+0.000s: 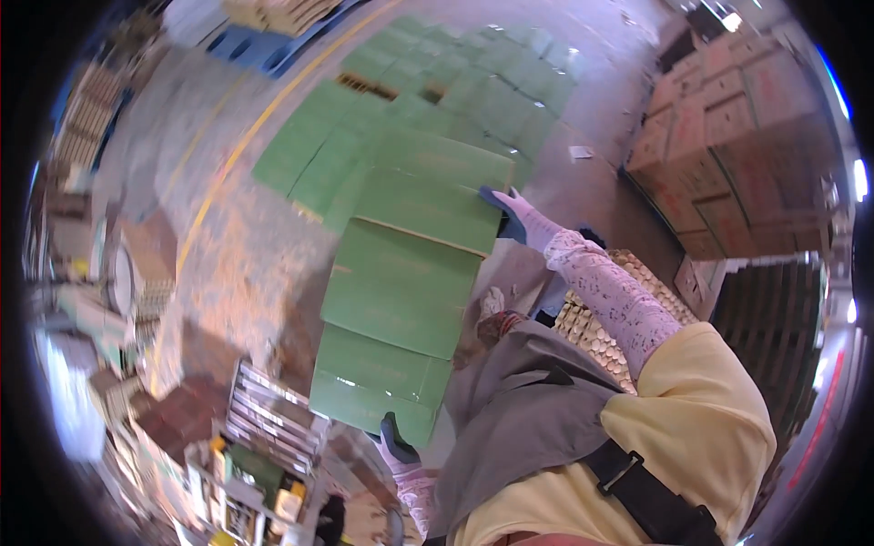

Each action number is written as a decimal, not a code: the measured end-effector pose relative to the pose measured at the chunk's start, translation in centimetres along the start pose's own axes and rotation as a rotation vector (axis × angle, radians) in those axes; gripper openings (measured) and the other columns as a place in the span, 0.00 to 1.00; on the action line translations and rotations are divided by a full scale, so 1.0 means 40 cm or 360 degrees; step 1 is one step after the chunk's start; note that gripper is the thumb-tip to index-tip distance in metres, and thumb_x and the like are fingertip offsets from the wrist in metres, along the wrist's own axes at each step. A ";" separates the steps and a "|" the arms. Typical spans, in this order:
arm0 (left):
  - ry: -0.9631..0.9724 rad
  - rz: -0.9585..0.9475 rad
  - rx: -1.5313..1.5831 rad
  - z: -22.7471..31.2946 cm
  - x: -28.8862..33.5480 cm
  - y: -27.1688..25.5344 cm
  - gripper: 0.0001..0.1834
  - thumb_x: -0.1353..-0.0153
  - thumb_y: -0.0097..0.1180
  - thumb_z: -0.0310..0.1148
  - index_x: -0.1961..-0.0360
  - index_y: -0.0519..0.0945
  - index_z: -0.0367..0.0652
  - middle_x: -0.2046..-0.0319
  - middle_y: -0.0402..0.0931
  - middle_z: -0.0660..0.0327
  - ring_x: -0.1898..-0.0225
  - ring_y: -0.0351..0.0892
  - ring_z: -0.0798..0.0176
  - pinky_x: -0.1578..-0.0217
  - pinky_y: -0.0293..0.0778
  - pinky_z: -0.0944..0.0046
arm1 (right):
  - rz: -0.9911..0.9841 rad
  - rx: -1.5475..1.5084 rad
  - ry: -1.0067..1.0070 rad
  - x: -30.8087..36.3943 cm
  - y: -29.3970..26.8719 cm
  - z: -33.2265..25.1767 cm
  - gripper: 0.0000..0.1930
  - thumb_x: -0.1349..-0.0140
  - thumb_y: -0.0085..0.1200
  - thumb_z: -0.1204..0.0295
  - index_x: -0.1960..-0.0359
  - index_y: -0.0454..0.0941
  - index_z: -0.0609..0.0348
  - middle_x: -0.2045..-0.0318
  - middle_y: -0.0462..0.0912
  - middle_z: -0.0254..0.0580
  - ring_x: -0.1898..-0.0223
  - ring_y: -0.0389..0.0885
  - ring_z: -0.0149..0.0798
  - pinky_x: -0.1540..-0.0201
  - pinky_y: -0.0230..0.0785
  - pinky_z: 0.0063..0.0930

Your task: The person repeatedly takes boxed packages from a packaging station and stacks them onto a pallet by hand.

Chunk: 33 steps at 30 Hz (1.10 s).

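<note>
Green cardboard (401,284) is stretching between left hand (399,449) and right hand (515,217), fingers clamping edges near opposite ends, probably preventing sagging.

The green cardboard box (401,287) is folded flat, forming a long, narrow sheet. Two cross seams divide its face into three panels. The upper seam shows a raw tan edge; the lower seam appears as a thin line. The surface is plain green, with small bright glints on the lower panel and a pale mark at the left edge of the middle panel. The sheet runs lengthwise between the left hand (398,446), at its lower end, and the right hand (512,209), at its upper right edge.
</note>
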State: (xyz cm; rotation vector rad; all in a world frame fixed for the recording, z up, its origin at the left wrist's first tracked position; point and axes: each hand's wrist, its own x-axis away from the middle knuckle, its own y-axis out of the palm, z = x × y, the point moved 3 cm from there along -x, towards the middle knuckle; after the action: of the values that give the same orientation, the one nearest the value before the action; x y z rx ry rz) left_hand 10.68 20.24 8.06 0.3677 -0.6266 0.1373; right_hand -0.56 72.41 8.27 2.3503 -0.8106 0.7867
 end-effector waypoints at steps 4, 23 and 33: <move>-0.0086 -0.0340 -0.0110 -0.101 -0.156 0.405 0.28 0.34 0.55 0.32 0.34 0.62 0.45 0.42 0.70 0.56 0.44 0.73 0.58 0.44 0.72 0.56 | 0.0208 -0.0165 -0.0099 -0.031 -0.350 -0.262 0.29 0.36 0.58 0.55 0.36 0.62 0.44 0.47 0.78 0.39 0.49 0.80 0.44 0.52 0.78 0.47; -0.0383 -0.0478 -0.0425 -1.040 -0.690 2.208 0.27 0.34 0.58 0.43 0.37 0.69 0.46 0.42 0.72 0.59 0.43 0.72 0.57 0.41 0.70 0.54 | 0.0124 -0.0297 -0.0270 -1.363 -1.677 -1.216 0.28 0.40 0.61 0.49 0.43 0.72 0.49 0.53 0.81 0.36 0.58 0.82 0.34 0.58 0.79 0.35; -0.0836 -0.0416 -0.0449 -1.129 -0.674 2.349 0.23 0.33 0.54 0.49 0.44 0.77 0.46 0.45 0.76 0.58 0.44 0.75 0.56 0.41 0.71 0.55 | 0.0092 -0.0283 -0.0330 -1.499 -1.823 -1.218 0.39 0.47 0.68 0.51 0.37 0.67 0.52 0.50 0.79 0.39 0.54 0.81 0.34 0.56 0.80 0.33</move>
State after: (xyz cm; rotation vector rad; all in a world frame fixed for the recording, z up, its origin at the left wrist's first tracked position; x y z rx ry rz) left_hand -8.39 123.86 -14.13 0.2065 -1.0938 -0.3068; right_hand -7.33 174.97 -18.58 2.2812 -0.9959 0.4762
